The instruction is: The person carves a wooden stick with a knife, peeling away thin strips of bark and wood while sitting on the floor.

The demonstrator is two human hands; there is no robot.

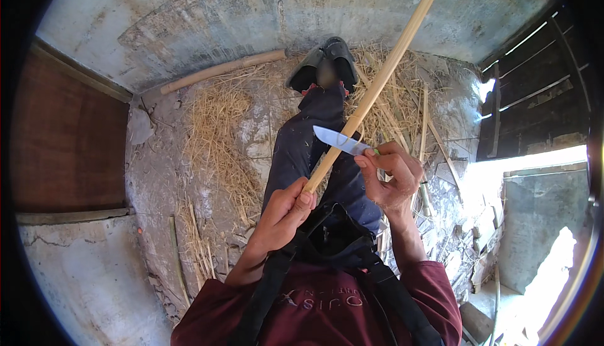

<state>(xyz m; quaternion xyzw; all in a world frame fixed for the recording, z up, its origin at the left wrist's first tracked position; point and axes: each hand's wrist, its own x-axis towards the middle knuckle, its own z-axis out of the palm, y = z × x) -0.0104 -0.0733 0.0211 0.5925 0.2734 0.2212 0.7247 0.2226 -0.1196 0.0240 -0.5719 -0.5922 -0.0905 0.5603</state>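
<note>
A long pale bamboo strip (pixel 382 80) slants from my lap up past the top right of the view. My left hand (pixel 286 212) is closed round its lower end. In my right hand (pixel 392 175) is a knife (pixel 333 138), gripped near the base of its blade; most of the handle is hidden by the fingers. The blade crosses the strip a little above my left hand, its tip pointing left. A thin curl of shaving (pixel 356 133) shows beside the blade. My legs (pixel 296 151) stretch out beneath the strip.
Pale shavings (pixel 217 125) lie heaped on the floor on both sides of my legs. A thick bamboo pole (pixel 223 71) rests along the far concrete wall (pixel 201 18). Thin sticks (pixel 425 125) and rubble (pixel 481 239) are at the right, a brown wooden panel (pixel 72 138) at the left.
</note>
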